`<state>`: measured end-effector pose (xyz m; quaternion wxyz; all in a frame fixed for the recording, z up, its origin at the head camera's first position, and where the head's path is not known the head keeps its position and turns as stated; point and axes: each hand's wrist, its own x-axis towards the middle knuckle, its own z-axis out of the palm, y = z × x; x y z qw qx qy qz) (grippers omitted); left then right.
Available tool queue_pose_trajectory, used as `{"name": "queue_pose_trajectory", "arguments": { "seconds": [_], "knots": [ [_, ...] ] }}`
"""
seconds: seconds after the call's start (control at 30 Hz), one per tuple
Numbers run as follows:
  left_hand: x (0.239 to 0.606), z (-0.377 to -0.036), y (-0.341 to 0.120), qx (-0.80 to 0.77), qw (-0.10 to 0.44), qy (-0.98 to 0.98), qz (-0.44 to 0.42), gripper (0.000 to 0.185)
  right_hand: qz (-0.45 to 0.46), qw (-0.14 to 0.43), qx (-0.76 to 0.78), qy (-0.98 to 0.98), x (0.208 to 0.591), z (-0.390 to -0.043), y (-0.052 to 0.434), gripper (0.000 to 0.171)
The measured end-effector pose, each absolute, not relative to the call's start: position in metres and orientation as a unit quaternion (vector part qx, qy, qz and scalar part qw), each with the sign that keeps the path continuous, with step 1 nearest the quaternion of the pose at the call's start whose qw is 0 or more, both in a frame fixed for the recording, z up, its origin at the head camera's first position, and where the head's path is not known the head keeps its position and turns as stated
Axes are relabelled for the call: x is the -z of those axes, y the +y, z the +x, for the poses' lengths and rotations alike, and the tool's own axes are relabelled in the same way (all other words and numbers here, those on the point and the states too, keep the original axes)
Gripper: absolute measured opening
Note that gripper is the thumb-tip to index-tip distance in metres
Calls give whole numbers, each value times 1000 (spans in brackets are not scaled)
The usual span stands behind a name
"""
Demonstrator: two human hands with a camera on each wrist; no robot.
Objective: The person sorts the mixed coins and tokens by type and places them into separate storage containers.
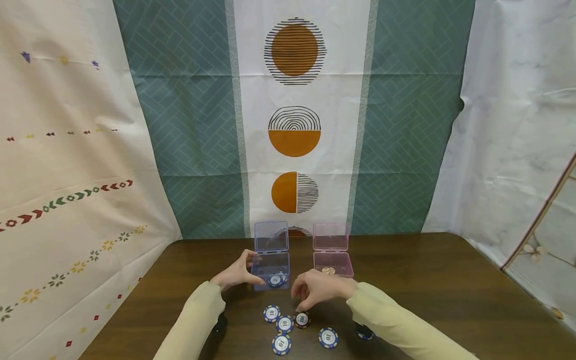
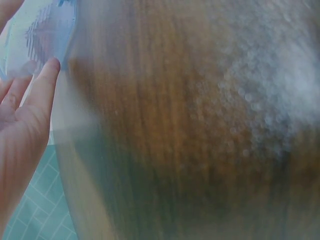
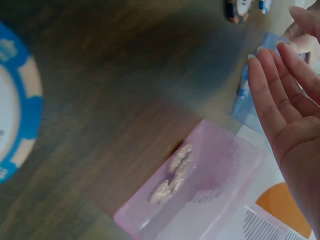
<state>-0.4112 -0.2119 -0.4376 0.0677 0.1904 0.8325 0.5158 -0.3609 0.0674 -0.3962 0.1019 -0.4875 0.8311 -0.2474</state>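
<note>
A clear blue box (image 1: 271, 265), its lid raised, holds blue-and-white poker chips (image 1: 276, 280). My left hand (image 1: 238, 272) grips the box's left side, thumb at the front corner and fingers farther back; the left wrist view shows these fingers (image 2: 42, 92) beside the clear plastic. Just in front of the box, my right hand (image 1: 319, 290) hovers over a black poker chip (image 1: 302, 319), fingertips close to it. In the right wrist view that hand (image 3: 295, 105) has extended fingers and holds nothing. Several blue-and-white chips marked 10 (image 1: 284, 324) lie around the black one.
A clear pink box (image 1: 346, 265) with its lid raised stands right of the blue one, holding small pale-gold pieces (image 3: 172, 175). Another blue chip (image 1: 328, 338) lies farther right, and one sits partly under the right sleeve. Behind the brown table (image 1: 418, 280) hangs a patterned curtain (image 1: 193, 125).
</note>
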Motion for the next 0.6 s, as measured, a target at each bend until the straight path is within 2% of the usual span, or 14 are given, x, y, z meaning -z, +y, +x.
{"name": "queue_pose_trajectory", "arguments": {
  "seconds": [0.6],
  "knots": [
    [436, -412, -211, -522, 75, 827, 194, 75, -490, 131, 216, 834, 409, -357, 75, 27]
  ]
}}
